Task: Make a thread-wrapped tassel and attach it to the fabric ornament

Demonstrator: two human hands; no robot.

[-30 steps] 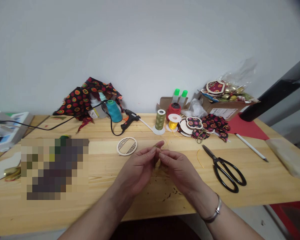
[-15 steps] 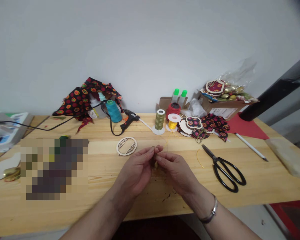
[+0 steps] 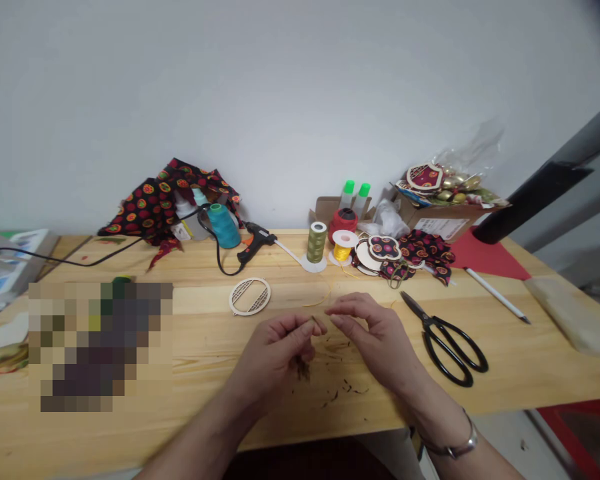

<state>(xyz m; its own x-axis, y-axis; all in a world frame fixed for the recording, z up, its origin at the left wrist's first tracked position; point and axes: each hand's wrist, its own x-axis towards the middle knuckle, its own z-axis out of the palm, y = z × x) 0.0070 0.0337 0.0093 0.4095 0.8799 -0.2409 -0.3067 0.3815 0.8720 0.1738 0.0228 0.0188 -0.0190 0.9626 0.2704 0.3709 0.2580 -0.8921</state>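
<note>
My left hand (image 3: 280, 343) is closed, thumb against fingers, on a small olive-brown bundle of threads (image 3: 303, 370) whose frayed ends hang below the fingers. Most of the bundle is hidden in the hand. Just to its right, my right hand (image 3: 373, 333) has its thumb and forefinger slightly apart, and I see nothing held between them. Beyond the hands a thin yellow thread (image 3: 325, 293) runs over the wood from a yellow thread spool (image 3: 343, 252). Dark thread scraps (image 3: 347, 387) are scattered below the hands.
Black-handled scissors (image 3: 447, 343) lie at right, near a white pen (image 3: 497, 295). An oval wooden frame (image 3: 250, 297) is at left, a glue gun (image 3: 255, 243) behind it. An olive thread spool (image 3: 317, 244), patterned fabric (image 3: 427, 253) and a cardboard box (image 3: 437, 217) stand at the back.
My hands, which met at the fingertips, have come apart. The right hand has shifted right and its fingers have loosened; the left has come slightly nearer, showing the bundle's hanging ends.
</note>
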